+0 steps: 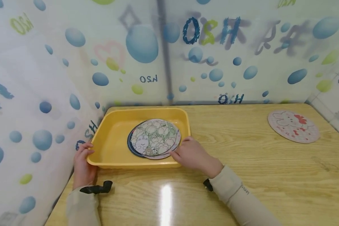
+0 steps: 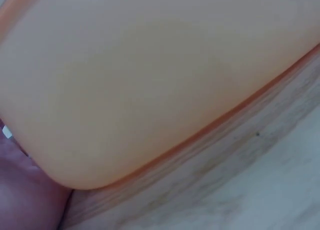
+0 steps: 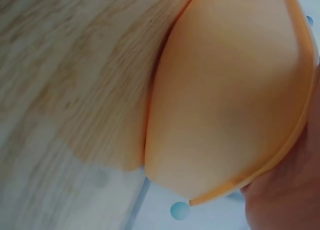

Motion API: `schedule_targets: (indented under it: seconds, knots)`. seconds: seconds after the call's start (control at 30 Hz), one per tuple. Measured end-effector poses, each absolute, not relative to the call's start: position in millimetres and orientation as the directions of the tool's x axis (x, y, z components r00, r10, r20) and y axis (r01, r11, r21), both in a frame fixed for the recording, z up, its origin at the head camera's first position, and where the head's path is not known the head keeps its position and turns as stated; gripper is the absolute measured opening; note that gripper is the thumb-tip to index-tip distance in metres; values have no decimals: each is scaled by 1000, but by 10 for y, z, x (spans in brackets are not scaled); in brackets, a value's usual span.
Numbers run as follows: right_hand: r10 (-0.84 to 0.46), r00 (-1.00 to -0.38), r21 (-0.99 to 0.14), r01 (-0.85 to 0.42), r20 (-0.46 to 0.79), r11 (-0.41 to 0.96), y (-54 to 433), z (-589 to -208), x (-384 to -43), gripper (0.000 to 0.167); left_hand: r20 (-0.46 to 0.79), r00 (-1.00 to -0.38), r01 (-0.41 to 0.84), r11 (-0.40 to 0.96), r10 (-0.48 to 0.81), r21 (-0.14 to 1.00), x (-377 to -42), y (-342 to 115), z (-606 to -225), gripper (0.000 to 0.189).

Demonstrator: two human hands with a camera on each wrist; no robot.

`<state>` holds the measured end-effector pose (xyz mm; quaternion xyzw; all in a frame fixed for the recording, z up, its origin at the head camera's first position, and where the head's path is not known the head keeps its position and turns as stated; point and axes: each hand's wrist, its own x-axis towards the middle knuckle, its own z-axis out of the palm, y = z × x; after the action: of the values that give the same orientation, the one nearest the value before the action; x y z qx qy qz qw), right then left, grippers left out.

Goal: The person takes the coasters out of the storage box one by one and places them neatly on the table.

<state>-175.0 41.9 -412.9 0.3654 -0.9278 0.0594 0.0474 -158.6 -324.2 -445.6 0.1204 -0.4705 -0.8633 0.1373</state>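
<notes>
Tabletop (image 1: pixel 243 141) with yellowish wood grain is spreading across the lower frame, a streak of light glaring at its bottom centre. Behind it and along the left, a pale wall covering (image 1: pixel 180 56) is showing blue and green drops with scattered lettering. At right of the frame, a round pink mat (image 1: pixel 293 126) with a rabbit and red bow is lying flat.

Left of centre, a yellow tray (image 1: pixel 113 138) is resting on the tabletop, rectangular, with rounded corners and a raised rim; both wrist views are showing its smooth outer wall. The left hand (image 1: pixel 84 163) is holding its near left corner, grip closing over the rim; the right hand (image 1: pixel 193 155) is gripping the right rim near the front corner.

Inside, toward the tray's right, a round tulip-and-rabbit mat (image 1: pixel 155 136) is overlapping a pinkish mat (image 1: pixel 158 157) and a dark blue-edged mat (image 1: pixel 129 144).
</notes>
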Motion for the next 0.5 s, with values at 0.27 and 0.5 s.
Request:
schedule_targets:
  seconds: [0.27,0.5]
  knots:
    - [-612,-786,-140,-618,87,774,460,-4098,-1765,39,-61,-939,78,-383,-338,921,-1597,-3181,-4436,21]
    - [-511,-852,-147,-523,117,839,460,-4070,-1770,35,-31,-954,39,-229,-298,973,-1587,-3139,-4435,18]
